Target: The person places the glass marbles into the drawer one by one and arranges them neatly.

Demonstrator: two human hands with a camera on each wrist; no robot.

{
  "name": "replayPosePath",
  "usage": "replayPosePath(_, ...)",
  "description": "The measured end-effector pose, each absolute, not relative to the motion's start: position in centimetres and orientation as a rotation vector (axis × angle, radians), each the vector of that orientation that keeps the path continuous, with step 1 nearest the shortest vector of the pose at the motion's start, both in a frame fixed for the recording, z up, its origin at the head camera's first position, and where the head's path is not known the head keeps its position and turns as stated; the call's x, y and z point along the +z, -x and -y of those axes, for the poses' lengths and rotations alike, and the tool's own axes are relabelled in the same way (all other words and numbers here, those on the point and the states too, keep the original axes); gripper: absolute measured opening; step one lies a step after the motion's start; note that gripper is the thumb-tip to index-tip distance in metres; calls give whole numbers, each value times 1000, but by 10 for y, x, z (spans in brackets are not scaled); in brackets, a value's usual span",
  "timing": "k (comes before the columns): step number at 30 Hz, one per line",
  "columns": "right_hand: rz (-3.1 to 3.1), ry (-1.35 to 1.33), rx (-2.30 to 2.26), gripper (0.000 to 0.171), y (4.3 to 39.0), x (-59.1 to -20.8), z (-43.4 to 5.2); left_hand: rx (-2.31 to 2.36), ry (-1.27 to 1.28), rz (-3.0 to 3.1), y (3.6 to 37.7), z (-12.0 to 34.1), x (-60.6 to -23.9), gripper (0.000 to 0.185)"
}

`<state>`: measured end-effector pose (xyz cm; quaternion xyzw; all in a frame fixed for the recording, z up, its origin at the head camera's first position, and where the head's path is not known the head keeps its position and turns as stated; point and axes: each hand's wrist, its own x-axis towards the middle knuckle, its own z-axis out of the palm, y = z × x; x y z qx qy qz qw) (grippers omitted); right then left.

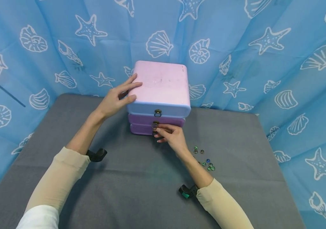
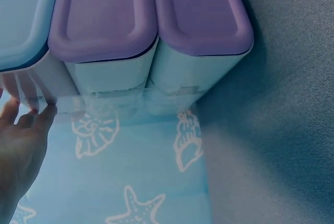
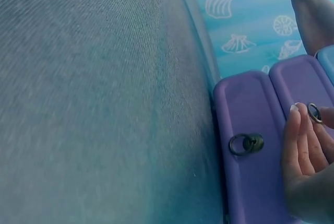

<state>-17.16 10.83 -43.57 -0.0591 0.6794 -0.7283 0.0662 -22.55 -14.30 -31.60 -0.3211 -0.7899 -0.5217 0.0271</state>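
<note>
A small chest of drawers [image 1: 160, 86] with a pink top stands at the back of the grey table [image 1: 140, 184]. It has a blue top drawer and two purple drawers below. My left hand [image 1: 131, 90] rests flat on the chest's top left corner, fingers straight, thumb along the side; its fingertips [image 2: 31, 114] show against the chest's side [image 2: 109, 78]. My right hand [image 1: 158, 129] is at the front and pinches the ring pull [image 3: 314, 112] of the middle purple drawer [image 3: 305, 85]. The bottom drawer's ring pull [image 3: 245, 143] hangs free.
Several small green and blue glass beads [image 1: 205, 159] lie on the grey cloth to the right of my right wrist. A blue curtain [image 1: 266, 47] printed with shells and starfish closes in the back and both sides.
</note>
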Motion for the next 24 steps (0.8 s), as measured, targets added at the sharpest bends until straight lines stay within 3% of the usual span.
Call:
replayPosePath(7, -2001, 115, -2225, 29, 177, -439, -103, -1639, 1002, 2439, 250, 151, -343, 56)
replayPosePath(24, -1967, 174, -2277, 26, 179, -442, -96, -1736, 1001, 2421, 255, 154, -344, 62)
